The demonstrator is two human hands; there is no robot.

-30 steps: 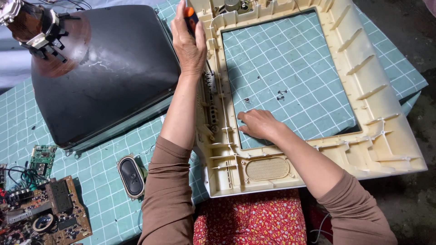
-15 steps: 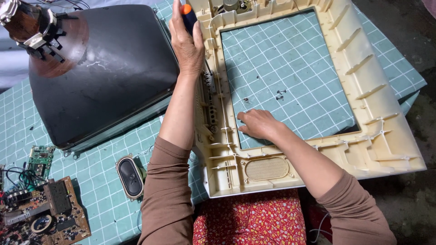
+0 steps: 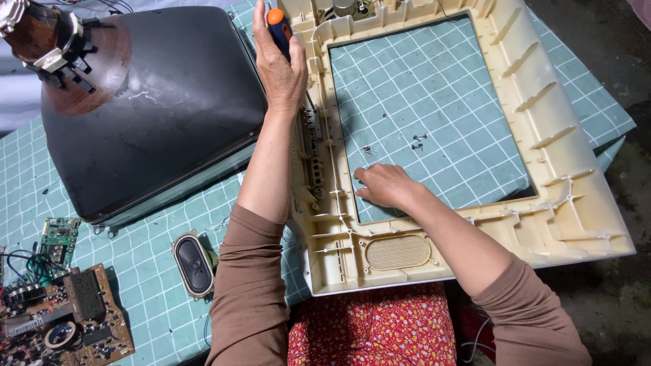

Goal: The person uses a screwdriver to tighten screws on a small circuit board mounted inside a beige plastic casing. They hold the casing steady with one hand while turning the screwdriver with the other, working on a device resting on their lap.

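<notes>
A cream plastic television front frame (image 3: 576,196) lies face down on a teal gridded cutting mat (image 3: 434,102). My left hand (image 3: 279,64) grips a screwdriver with an orange and black handle (image 3: 277,20) at the frame's left rail, near its top corner. My right hand (image 3: 383,185) rests inside the frame opening, fingers pressed down on the mat beside the lower left inner edge. A strip of buttons (image 3: 313,146) runs along the left rail between my hands. A round speaker grille (image 3: 398,251) sits in the frame's bottom rail.
A dark picture tube (image 3: 149,115) with a copper-coloured neck (image 3: 47,41) lies to the left. An oval black speaker (image 3: 193,266) and a circuit board (image 3: 64,322) sit at the lower left. Small screws (image 3: 417,141) lie inside the frame opening.
My left hand with the screwdriver has shifted slightly along the top left corner of the frame. My right hand has stayed in place.
</notes>
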